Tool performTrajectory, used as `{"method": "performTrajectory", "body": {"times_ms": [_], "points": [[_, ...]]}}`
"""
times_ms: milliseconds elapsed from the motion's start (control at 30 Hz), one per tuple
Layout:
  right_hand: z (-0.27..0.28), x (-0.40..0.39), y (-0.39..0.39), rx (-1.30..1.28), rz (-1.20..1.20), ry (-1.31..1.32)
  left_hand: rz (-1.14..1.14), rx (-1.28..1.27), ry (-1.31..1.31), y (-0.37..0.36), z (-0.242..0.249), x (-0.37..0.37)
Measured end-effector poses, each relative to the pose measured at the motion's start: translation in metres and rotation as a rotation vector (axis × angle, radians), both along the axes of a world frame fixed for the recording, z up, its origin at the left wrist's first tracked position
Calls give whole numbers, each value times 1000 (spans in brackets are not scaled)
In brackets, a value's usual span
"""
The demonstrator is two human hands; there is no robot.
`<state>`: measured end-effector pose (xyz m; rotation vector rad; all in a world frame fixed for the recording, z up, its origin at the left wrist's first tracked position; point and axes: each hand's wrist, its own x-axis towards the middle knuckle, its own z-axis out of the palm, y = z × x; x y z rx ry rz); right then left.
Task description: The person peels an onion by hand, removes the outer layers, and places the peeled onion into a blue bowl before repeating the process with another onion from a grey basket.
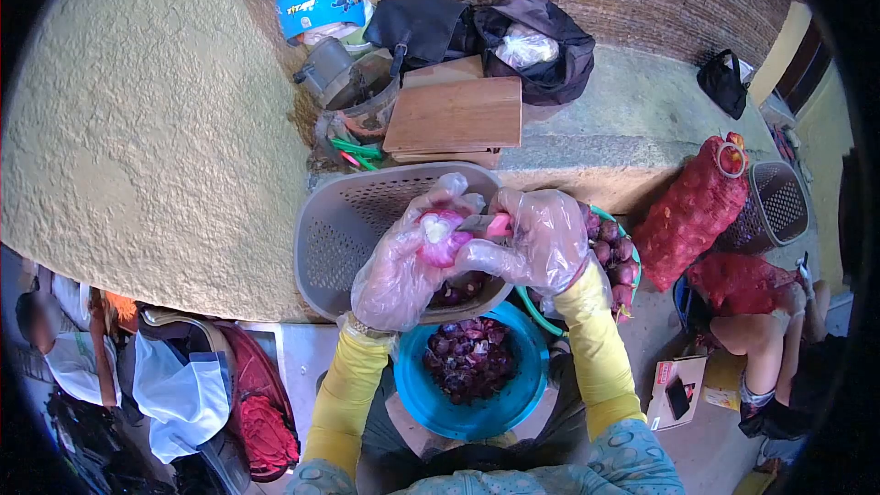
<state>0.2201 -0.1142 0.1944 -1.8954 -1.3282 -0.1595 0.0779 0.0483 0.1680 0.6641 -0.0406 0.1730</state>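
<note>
My left hand point(399, 266), in a clear plastic glove, is closed round a partly peeled red onion point(442, 236) with a whitish top. A small knife with a pink handle point(499, 225) is gripped in my gloved right hand point(548, 236), its blade against the onion. Both hands are over a grey perforated basket point(321, 261), which has some onions in its bottom. Nearer my body stands a blue basin point(412, 394) with dark red skins and pieces in it. Unpeeled red onions point(621, 252) fill a green-rimmed basket, partly hidden behind my right hand.
Behind the basket lie wooden boards point(454, 116), black bags point(422, 27) and a blue helmet point(321, 2). A red mesh sack point(692, 211) leans at the right, beside another perforated basket point(779, 203). A person's legs point(761, 339) show at far right, another person at far left.
</note>
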Motion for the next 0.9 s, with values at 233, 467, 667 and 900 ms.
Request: {"method": "performTrajectory", "body": {"times_ms": [233,467,667,900], "points": [[0,0,1,-61,63,366,98,-223,-37,0,-4,4],[3,-12,-3,5,192,664,136,30,-35,3,-4,3],[11,-13,-9,70,293,644,120,-89,-223,9,-18,4],[21,-20,-8,-23,141,384,243,69,-103,2,-8,2]]}}
